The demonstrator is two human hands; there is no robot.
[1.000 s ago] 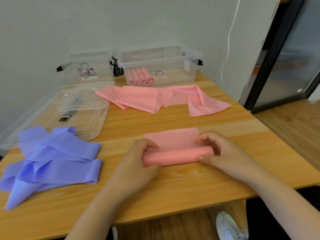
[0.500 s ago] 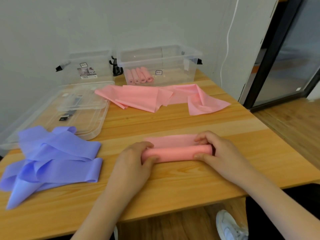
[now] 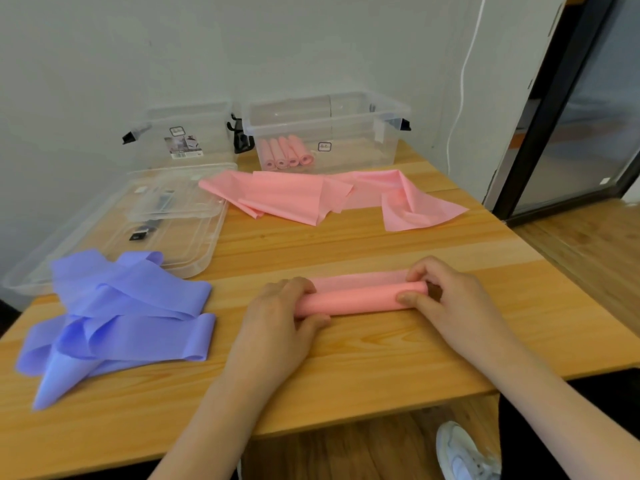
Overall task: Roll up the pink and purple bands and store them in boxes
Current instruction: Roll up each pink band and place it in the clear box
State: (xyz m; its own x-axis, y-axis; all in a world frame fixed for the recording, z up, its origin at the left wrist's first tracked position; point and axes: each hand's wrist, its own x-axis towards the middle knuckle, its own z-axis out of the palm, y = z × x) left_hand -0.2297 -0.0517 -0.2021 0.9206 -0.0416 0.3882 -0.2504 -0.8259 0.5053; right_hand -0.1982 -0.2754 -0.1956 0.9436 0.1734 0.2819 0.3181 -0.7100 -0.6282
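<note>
Both hands on one pink roll (image 3: 360,301) near the front edge of the desk (image 3: 346,375). Left hand (image 3: 277,320) grips the roll's left end, fingers curled over the top, thumb underneath at the front. Right hand (image 3: 446,299) grips the right end the same way, fingers wrapped over, thumb pressing the front. A short flat tail of the band still lies unrolled just behind the roll, so this one looks almost finished, a turn or two left by my read.

To the left, a loose heap of purple bands (image 3: 121,320), none rolled. Behind it a clear lid (image 3: 194,251) lies flat on the desk, a second clear lid seems to be stacked on it.

Mid desk, loose pink bands (image 3: 311,199) spread out and folded over each other, not rolled; count unclear.

Far back against the wall, two clear boxes, both open. Right box (image 3: 363,133) holds four pink rolls (image 3: 285,154) side by side at its left end. Left box (image 3: 194,129) looks empty apart from a label.

Progress: four pink stored, fifth nearly rolled and not yet boxed. Left: remaining loose pink, all the purple, probably into the left box.
</note>
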